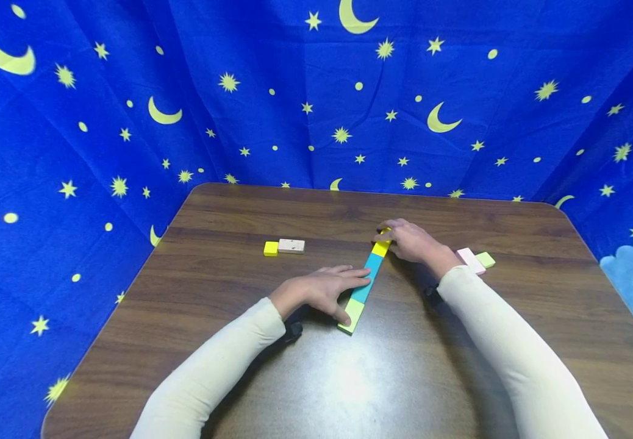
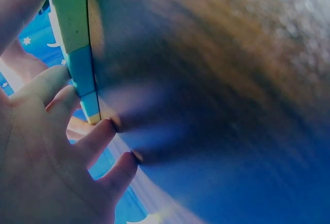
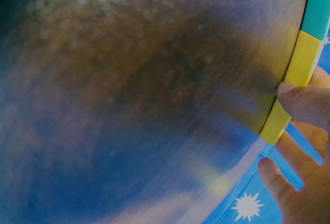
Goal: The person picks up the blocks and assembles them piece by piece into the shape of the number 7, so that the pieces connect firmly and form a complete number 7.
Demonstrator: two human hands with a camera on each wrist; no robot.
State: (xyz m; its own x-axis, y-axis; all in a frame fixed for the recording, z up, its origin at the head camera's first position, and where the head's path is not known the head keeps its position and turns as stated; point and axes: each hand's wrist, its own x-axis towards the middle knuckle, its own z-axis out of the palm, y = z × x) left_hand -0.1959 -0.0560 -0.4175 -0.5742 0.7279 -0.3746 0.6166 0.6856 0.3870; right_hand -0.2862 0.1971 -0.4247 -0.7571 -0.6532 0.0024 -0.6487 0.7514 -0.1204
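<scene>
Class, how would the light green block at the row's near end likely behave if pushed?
The light green block is probably stiff, its edges straight. Lying flat, it would likely slide rather than roll or tip. Pushed forward, it would probably nudge the blue piece it touches.

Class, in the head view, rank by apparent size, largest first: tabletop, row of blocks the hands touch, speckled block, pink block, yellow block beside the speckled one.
1. Tabletop
2. Row of blocks
3. Speckled block and pink block: too alike to rank
4. Yellow block
</scene>
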